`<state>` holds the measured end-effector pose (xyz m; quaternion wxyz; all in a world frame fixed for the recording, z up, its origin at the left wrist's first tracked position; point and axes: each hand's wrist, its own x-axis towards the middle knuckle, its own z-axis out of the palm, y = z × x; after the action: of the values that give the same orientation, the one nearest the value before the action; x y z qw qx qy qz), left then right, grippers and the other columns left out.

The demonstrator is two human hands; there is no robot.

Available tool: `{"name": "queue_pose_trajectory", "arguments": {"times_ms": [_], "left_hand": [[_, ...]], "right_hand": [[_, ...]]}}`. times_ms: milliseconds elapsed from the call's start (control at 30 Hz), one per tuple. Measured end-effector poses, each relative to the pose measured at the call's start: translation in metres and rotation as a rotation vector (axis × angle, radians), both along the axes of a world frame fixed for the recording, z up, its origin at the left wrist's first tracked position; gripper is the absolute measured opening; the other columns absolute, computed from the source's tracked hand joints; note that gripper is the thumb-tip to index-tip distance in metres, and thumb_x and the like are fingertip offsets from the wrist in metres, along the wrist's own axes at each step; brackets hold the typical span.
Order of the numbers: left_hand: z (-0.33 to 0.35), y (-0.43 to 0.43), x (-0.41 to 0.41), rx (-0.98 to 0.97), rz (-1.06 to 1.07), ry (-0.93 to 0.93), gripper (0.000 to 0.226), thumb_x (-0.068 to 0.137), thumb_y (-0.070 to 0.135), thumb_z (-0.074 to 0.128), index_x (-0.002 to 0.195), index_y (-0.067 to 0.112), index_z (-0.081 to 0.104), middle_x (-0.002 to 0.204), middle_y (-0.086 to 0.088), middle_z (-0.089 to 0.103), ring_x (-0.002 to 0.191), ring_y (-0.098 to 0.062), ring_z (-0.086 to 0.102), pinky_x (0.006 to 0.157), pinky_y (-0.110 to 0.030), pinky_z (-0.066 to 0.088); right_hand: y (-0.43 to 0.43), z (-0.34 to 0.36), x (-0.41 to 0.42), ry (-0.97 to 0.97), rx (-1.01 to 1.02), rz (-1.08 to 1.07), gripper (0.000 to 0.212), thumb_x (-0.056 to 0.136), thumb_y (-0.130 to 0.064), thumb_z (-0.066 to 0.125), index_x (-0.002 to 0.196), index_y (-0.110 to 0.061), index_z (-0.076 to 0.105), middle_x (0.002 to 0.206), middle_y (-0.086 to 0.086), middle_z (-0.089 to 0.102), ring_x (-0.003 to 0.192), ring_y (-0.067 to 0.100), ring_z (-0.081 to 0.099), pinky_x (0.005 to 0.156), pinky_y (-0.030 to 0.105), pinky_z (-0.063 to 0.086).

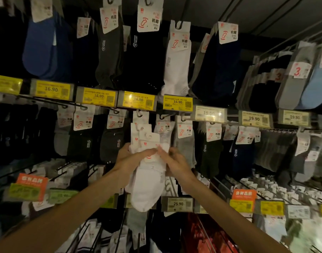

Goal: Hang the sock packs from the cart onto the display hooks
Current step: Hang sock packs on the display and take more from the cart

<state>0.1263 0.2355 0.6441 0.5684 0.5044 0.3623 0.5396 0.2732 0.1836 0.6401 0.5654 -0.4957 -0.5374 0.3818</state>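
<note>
A bundle of white sock packs [146,181] hangs in front of the middle row of the display, its card headers fanned out just under a black hook [138,113]. My left hand [131,157] wraps the bundle from the left at the cards. My right hand [174,161] pinches the card edges from the right. Whether the top card is on the hook I cannot tell. The cart is out of sight.
Rows of dark, grey, white and blue sock packs [176,57] hang on hooks all around. Yellow price tags [138,100] line the rails. Bare wire hooks [220,181] jut forward in the lower rows beside my forearms.
</note>
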Motion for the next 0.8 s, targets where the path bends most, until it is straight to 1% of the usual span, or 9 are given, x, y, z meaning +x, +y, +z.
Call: {"name": "queue_pose_trajectory", "arguments": {"times_ms": [67, 167, 267, 333, 467, 600, 667, 733, 800], "left_hand": [[0.000, -0.008, 0.004, 0.024, 0.004, -0.008, 0.049, 0.069, 0.015, 0.088, 0.108, 0.019, 0.059, 0.094, 0.001, 0.070, 0.079, -0.010, 0.068, 0.048, -0.015, 0.051], [0.001, -0.017, 0.007, 0.050, -0.035, -0.021, 0.045, 0.070, 0.014, 0.087, 0.106, 0.017, 0.061, 0.094, 0.003, 0.071, 0.075, -0.006, 0.070, 0.050, -0.015, 0.052], [0.000, -0.023, 0.009, 0.091, -0.067, 0.023, 0.049, 0.068, 0.017, 0.088, 0.109, 0.017, 0.061, 0.099, 0.001, 0.073, 0.083, -0.009, 0.071, 0.058, -0.020, 0.056], [-0.002, -0.027, 0.011, 0.111, -0.070, 0.032, 0.049, 0.069, 0.019, 0.087, 0.111, 0.016, 0.061, 0.102, 0.000, 0.073, 0.085, -0.009, 0.072, 0.060, -0.021, 0.056], [-0.003, -0.030, 0.009, 0.090, -0.107, 0.011, 0.051, 0.068, 0.022, 0.087, 0.112, 0.017, 0.062, 0.102, -0.001, 0.075, 0.086, -0.012, 0.073, 0.061, -0.022, 0.057], [-0.001, -0.035, 0.008, 0.078, -0.131, -0.001, 0.046, 0.070, 0.023, 0.087, 0.109, 0.018, 0.063, 0.099, 0.001, 0.075, 0.081, -0.011, 0.074, 0.057, -0.022, 0.057], [0.001, -0.037, 0.008, 0.084, -0.117, 0.003, 0.043, 0.071, 0.030, 0.085, 0.108, 0.019, 0.064, 0.098, 0.002, 0.076, 0.079, -0.009, 0.074, 0.057, -0.022, 0.057], [0.001, -0.036, 0.006, 0.073, -0.078, 0.000, 0.046, 0.071, 0.043, 0.082, 0.107, 0.020, 0.066, 0.098, 0.003, 0.076, 0.084, -0.013, 0.074, 0.066, -0.030, 0.059], [0.001, -0.033, 0.002, 0.041, -0.032, -0.006, 0.047, 0.072, 0.051, 0.079, 0.107, 0.021, 0.068, 0.098, 0.003, 0.076, 0.090, -0.017, 0.073, 0.076, -0.037, 0.059]], "right_hand": [[-0.010, -0.001, -0.003, 0.050, 0.001, 0.000, 0.049, 0.087, -0.023, 0.072, 0.128, -0.014, 0.048, 0.108, -0.001, 0.070, 0.092, 0.007, 0.070, 0.078, 0.023, 0.058], [-0.020, -0.004, 0.003, 0.072, 0.021, 0.017, 0.059, 0.078, -0.013, 0.080, 0.130, -0.017, 0.051, 0.115, 0.002, 0.070, 0.103, 0.011, 0.068, 0.087, 0.028, 0.057], [-0.030, -0.007, 0.007, 0.072, 0.040, 0.028, 0.051, 0.079, -0.006, 0.078, 0.125, -0.015, 0.058, 0.111, 0.000, 0.072, 0.099, 0.008, 0.069, 0.078, 0.020, 0.056], [-0.032, -0.012, 0.008, 0.106, 0.052, -0.010, 0.048, 0.080, -0.004, 0.077, 0.123, -0.016, 0.059, 0.107, -0.001, 0.073, 0.095, 0.008, 0.070, 0.074, 0.020, 0.056], [-0.035, -0.017, 0.013, 0.194, 0.061, -0.076, 0.051, 0.079, -0.007, 0.078, 0.126, -0.013, 0.058, 0.111, 0.001, 0.073, 0.100, 0.013, 0.070, 0.082, 0.030, 0.058], [-0.041, -0.017, 0.015, 0.209, 0.103, -0.092, 0.051, 0.079, -0.008, 0.079, 0.124, -0.011, 0.057, 0.108, 0.002, 0.074, 0.098, 0.013, 0.071, 0.079, 0.028, 0.059], [-0.042, -0.015, 0.015, 0.211, 0.135, -0.114, 0.052, 0.078, -0.008, 0.080, 0.124, -0.009, 0.056, 0.108, 0.004, 0.074, 0.098, 0.016, 0.071, 0.085, 0.036, 0.059], [-0.041, -0.008, 0.016, 0.196, 0.165, -0.163, 0.052, 0.077, -0.009, 0.081, 0.123, -0.009, 0.055, 0.108, 0.004, 0.073, 0.099, 0.017, 0.071, 0.089, 0.045, 0.057], [-0.041, 0.001, 0.018, 0.197, 0.192, -0.183, 0.048, 0.078, -0.009, 0.079, 0.120, -0.010, 0.056, 0.108, 0.004, 0.073, 0.099, 0.016, 0.071, 0.089, 0.047, 0.057]]}}
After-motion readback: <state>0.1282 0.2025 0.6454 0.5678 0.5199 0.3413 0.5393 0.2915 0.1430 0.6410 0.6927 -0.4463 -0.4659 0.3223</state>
